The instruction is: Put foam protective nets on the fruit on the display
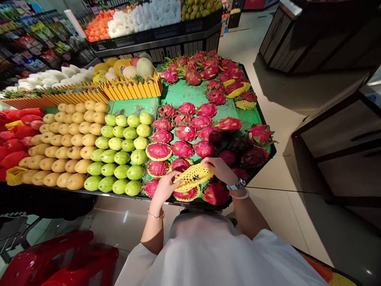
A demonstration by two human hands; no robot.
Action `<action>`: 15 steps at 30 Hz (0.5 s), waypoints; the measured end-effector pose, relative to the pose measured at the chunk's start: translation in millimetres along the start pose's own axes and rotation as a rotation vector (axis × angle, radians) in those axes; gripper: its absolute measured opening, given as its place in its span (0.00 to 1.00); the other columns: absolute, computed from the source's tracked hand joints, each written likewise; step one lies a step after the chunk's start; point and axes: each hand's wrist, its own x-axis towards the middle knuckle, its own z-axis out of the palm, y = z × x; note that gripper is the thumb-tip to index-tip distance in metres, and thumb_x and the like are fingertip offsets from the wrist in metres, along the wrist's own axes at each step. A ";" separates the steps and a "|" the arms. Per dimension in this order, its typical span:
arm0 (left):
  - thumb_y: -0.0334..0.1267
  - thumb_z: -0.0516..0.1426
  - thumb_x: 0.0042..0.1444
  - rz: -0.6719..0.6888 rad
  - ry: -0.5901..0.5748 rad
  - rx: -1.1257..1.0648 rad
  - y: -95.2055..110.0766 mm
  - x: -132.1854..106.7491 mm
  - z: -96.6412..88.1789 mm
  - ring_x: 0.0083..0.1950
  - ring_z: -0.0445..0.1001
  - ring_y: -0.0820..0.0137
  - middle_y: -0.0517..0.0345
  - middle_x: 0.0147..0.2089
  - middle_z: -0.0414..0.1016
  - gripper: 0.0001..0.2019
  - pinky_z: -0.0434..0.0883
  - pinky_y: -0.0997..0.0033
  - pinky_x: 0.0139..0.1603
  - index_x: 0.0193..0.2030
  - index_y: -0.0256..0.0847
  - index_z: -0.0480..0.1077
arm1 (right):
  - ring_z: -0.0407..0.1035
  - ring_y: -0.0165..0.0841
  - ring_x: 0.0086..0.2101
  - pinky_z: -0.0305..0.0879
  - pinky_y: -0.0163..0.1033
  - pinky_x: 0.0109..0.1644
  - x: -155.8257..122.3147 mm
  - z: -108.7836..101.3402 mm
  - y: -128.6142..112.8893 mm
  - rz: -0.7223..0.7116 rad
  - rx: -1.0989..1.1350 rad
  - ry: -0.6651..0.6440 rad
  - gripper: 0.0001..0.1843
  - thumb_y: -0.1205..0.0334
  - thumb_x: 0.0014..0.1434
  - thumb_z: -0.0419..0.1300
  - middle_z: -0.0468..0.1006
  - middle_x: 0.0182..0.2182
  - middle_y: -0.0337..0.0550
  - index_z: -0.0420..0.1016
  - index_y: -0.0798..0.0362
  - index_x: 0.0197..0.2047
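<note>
White shirt cloth [207,259] fills the near foreground, with a bare arm reaching forward on either side of it. Both hands meet on one yellow foam net [196,176], held over the near edge of the dragon fruit display. The left hand [165,187] pinches the net's left end, fingers closed on the mesh; the right hand [221,170] grips its right end, fingers curled over the top. A thin bracelet [156,215] circles the left wrist; a watch [237,184] and a pale bracelet [241,195] sit on the right one.

Just below the foam net lies a netted dragon fruit [186,194], and beside it, under the right hand, a bare dragon fruit [216,193]. More dragon fruits [185,133] stand in rows beyond, some in yellow nets, on a green mat [188,91]. To the left come rows of green fruit [121,157], then tan round fruit [75,181]. Behind these runs a yellow picket fence [130,89] with melons [145,67] past it. Red stools [67,281] stand on the floor at lower left.
</note>
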 end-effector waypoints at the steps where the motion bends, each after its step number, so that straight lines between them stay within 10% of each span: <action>1: 0.46 0.57 0.56 0.000 0.019 -0.015 -1.9 0.4 0.6 0.41 0.72 0.63 0.54 0.40 0.74 0.14 0.68 0.65 0.47 0.42 0.40 0.73 | 0.71 0.35 0.33 0.63 0.37 0.40 -2.2 -0.5 2.1 0.003 0.034 0.005 0.13 0.61 0.61 0.51 0.79 0.32 0.45 0.76 0.55 0.34; 9: 0.49 0.55 0.58 -0.138 0.033 -0.523 -19.9 1.8 23.4 0.57 0.70 0.60 0.51 0.55 0.73 0.20 0.64 0.58 0.62 0.54 0.41 0.68 | 0.70 0.40 0.48 0.65 0.44 0.53 -18.0 32.7 19.1 0.119 0.333 0.019 0.25 0.58 0.51 0.61 0.75 0.49 0.50 0.69 0.54 0.52; 15: 0.41 0.63 0.53 -0.104 -0.271 -0.653 -19.2 -9.1 10.6 0.66 0.63 0.57 0.51 0.66 0.65 0.30 0.59 0.58 0.67 0.63 0.45 0.65 | 0.70 0.36 0.34 0.67 0.38 0.37 -24.6 33.3 30.1 0.284 0.645 0.031 0.17 0.55 0.46 0.58 0.78 0.31 0.42 0.76 0.56 0.37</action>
